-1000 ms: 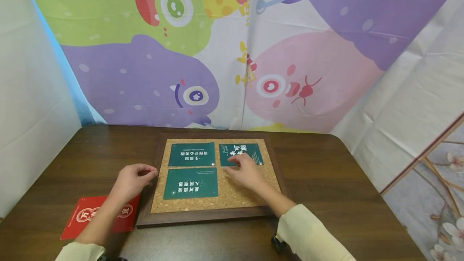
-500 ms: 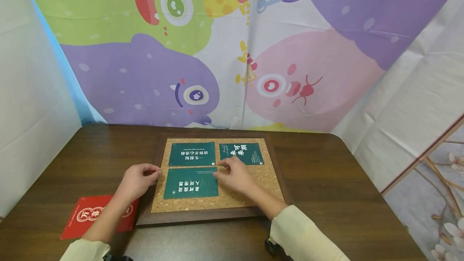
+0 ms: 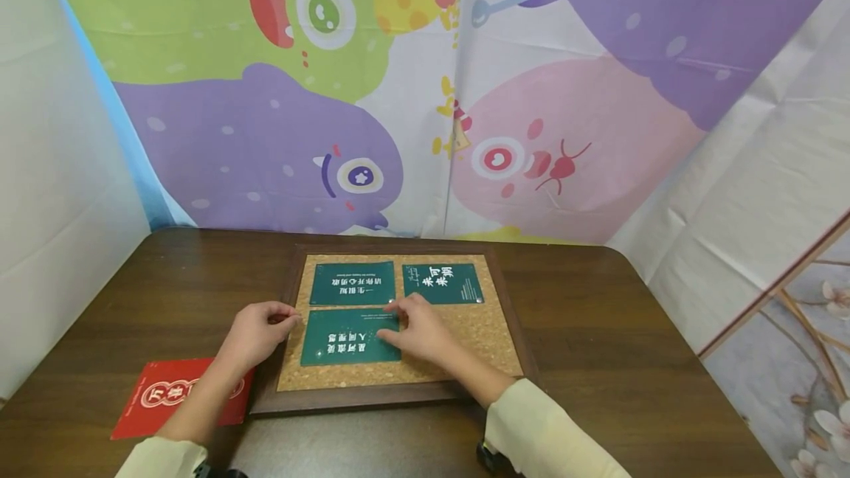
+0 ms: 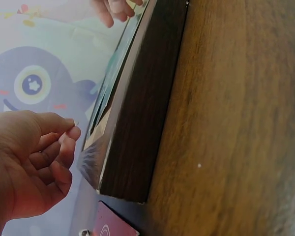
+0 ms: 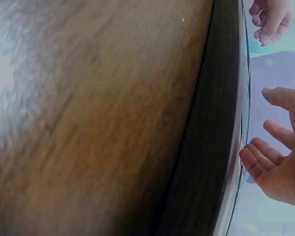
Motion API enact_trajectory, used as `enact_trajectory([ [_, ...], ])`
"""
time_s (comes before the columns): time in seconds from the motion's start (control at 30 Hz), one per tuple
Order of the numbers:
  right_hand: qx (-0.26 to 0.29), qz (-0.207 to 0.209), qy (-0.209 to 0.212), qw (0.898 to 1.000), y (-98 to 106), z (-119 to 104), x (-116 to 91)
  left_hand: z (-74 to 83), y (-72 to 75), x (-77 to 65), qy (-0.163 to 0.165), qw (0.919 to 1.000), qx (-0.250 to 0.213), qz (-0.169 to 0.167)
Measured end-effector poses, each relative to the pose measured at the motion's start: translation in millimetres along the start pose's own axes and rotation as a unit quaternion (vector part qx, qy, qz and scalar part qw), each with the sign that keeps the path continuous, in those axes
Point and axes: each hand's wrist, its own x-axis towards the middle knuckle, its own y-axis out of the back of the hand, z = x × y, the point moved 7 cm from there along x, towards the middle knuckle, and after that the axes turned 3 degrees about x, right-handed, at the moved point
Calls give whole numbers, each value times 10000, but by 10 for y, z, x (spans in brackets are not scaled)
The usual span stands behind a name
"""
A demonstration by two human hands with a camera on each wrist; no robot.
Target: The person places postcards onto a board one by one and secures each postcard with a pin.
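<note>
My left hand (image 3: 255, 334) is at the left frame edge of the cork board (image 3: 458, 345). Its thumb and index finger pinch a small thumbtack; just its thin point (image 4: 77, 123) shows in the left wrist view. My right hand (image 3: 425, 330) hovers with spread fingers over the right end of the lower green card (image 3: 341, 338), holding nothing. Behind it on the board are an upper-left green card (image 3: 352, 282) and an upper-right green card (image 3: 451, 282), the latter with sideways white lettering.
A red card (image 3: 149, 404) lies on the dark wooden table (image 3: 617, 360), partly under my left forearm. The board's raised dark frame (image 3: 358, 398) borders the cork. A cartoon-printed cloth (image 3: 425, 94) hangs behind the table.
My right hand has moved left and toward me, from the upper-right card to the lower card. My left hand has shifted slightly right, still pinching the thumbtack. The cards stay put.
</note>
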Motion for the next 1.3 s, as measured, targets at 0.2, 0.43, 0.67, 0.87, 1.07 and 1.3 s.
enact_trajectory([
  [0.2, -366, -51, 161, 9992, -38, -37, 4, 7, -21, 7, -30, 10000, 24, 0],
  [0.43, -984, -195, 352, 9943, -98, -72, 8, 5, -37, 32, -15, 10000, 89, 38],
  [0.67, -1500, -409, 404, 9870, -126, -104, -10, 26, -58, 56, 10, 10000, 4, -36],
  [0.87, -1737, -535, 418, 9824, -145, -109, -16, 66, -83, 82, -133, 9999, -5, -75],
  [1.07, -1830, -697, 394, 9798, -139, -131, -26, 81, -137, 124, -160, 9997, 117, -169],
  [1.3, -1896, -761, 365, 9782, -144, -127, -27, 69, -208, 174, 70, 9991, 272, -329],
])
